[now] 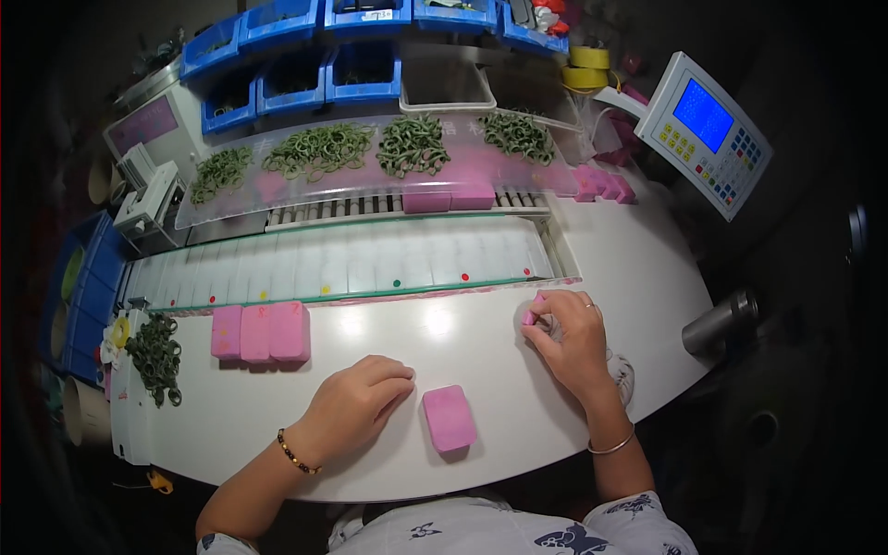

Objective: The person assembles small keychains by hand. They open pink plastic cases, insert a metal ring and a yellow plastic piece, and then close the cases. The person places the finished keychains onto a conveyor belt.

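My right hand (571, 340) is closed on a small pink block (534, 311), pinched between thumb and fingers at the right of the white table. Something pale, too small to make out, lies beneath that hand. My left hand (356, 407) rests on the table near the middle, its fingers curled together with nothing visible in them. Just right of it lies a pink rectangular block (450, 418) with rounded corners. Farther left, several similar pink blocks (262, 333) stand side by side in a row.
A long white segmented strip (351, 264) with coloured dots runs behind my hands. Beyond it, piles of green rings (412, 146) lie on a clear tray, with blue bins (363, 74) above. Dark green rings (155, 356) sit at left. A control panel (708, 129) and metal cup (721, 322) stand right.
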A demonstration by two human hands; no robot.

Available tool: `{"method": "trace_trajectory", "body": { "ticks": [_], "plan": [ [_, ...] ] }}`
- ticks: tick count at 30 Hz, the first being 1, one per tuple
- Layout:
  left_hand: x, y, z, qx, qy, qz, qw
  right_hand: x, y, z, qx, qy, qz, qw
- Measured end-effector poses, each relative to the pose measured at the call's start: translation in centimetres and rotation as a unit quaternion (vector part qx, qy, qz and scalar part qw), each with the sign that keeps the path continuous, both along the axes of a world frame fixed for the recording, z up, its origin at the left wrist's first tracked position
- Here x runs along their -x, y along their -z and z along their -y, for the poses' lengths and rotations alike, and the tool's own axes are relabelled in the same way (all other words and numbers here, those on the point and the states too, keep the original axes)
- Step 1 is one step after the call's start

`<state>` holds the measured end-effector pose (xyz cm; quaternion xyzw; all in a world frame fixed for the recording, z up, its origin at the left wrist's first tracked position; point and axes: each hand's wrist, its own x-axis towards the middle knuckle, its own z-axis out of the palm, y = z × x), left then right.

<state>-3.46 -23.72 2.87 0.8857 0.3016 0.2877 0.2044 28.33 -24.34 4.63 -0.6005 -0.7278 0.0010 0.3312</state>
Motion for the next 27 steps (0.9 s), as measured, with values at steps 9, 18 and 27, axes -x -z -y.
{"method": "trace_trajectory", "body": {
  "ticks": [9,18,27],
  "plan": [
    [-1.5,-1.7,2.0,0.094,0.076,0.094,0.988,0.5,0.2,0.6,0.018,0.03,0.001,0.999],
    [-3.0,-1.5,3.0,0.109,0.056,0.02,0.992,2.6,-0.4,4.3,0.041,-0.06,-0.228,0.971],
    [-3.1,-0.7,2.3,0.161,-0.048,0.124,0.978,7.4,0.2,7.9,0.138,-0.233,-0.452,0.85]
  ]
}}
